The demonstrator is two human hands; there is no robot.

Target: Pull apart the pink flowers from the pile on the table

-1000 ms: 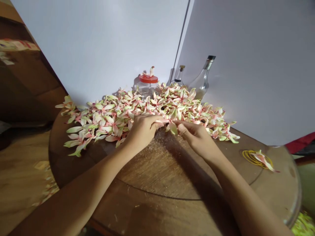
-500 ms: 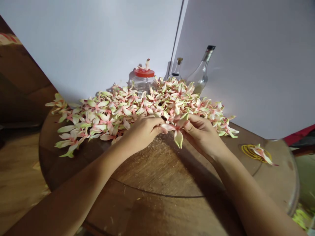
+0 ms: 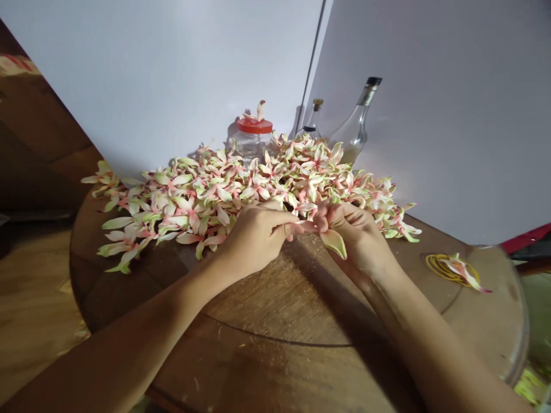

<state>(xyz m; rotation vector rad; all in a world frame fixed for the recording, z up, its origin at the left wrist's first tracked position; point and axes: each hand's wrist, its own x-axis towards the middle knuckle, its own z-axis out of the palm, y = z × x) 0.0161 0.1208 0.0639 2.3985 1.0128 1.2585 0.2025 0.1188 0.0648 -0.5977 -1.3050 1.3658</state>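
The left hand and right hand each have a grip pinched on one pink-white-and-green petalled flower, held above the round brown wooden tabletop, a pinkish petal bridging them. This flower looks unfinished. Beyond lies a broad heap of similar loose pale-pink blossoms; I cannot tell whether those are done or waiting.

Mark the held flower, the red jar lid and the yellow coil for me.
Held flower (image 3: 334, 244): head view, lower petal.
Red jar lid (image 3: 255, 127): head view, front side.
Yellow coil (image 3: 434, 266): head view, leftmost loops.
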